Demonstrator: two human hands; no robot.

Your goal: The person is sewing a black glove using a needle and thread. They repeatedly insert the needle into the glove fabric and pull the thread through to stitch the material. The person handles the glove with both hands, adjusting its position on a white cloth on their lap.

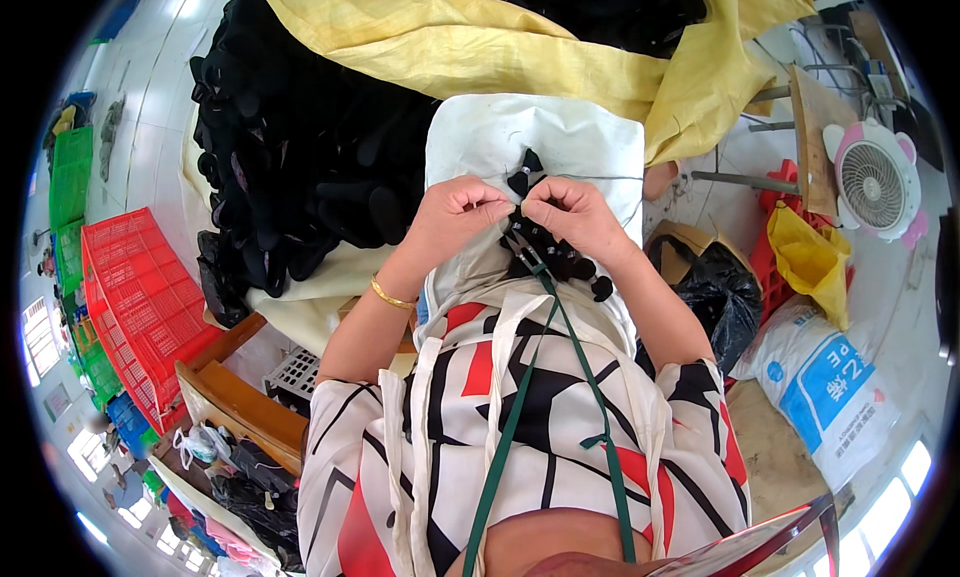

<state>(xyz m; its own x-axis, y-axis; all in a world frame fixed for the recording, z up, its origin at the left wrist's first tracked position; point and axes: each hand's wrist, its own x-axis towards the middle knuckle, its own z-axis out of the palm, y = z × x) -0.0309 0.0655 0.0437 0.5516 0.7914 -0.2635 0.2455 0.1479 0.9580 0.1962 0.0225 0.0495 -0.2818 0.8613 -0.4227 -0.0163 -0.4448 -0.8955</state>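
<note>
Head view: the largest mass is a heap of black soft pieces (300,127), filling the upper left; pale fibres or specks show on some. A yellow woven sheet (500,57) runs along the top edge, folded and creased, with more black material beyond it. Patterned top (545,462) of the wearer, white, black and red, occupies the lower centre. Red slatted crate (135,312) stands at left, tilted in the fisheye. A white-covered pad (600,137) lies ahead of the wearer, beneath both hands. At right: white printed sack (835,392) with a blue panel, pink-and-white fan (875,182), black plastic bag (722,302). Left hand (460,214) and right hand (575,217) meet over the pad, fingertips just beside each other. Each has thumb and forefinger drawn together in a pinch, other fingers curled; whether anything sits between them is too small to tell. A cluster of small black pieces (560,257) lies on the pad below the hands, toward the wearer; one black piece (523,175) is just beyond the fingertips. Thread snips (525,254) hang from a green cord (590,372), near the cluster. Gold-coloured bangle (388,295) circles the left wrist.
</note>
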